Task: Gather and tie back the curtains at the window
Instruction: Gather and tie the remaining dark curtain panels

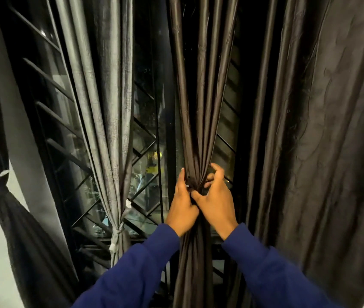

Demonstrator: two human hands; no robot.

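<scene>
1. Curtains at the window: the dark satin panel (195,121) at centre is bunched into a narrow column, pinched in at hand height so a tie can close round it.
2. A dark tie (191,182) is seen at the pinch point, wrapped on the folds; whether it is knotted cannot be told.
3. Left hand (182,205) is set against the left side of the bundle, fingers curled onto the tie, apparently to hold the gather from slipping.
4. Right hand (215,196) is placed on the right side, thumb and forefinger nipping the tie's end, remaining fingers lifted and bent.
5. Grey curtain (110,121), left, is already bound low by a pale band (117,235); a black curtain (3,192) at far left is also tied.
6. The broad dark panel (323,152) at right hangs loose, judged the remaining work.
</scene>
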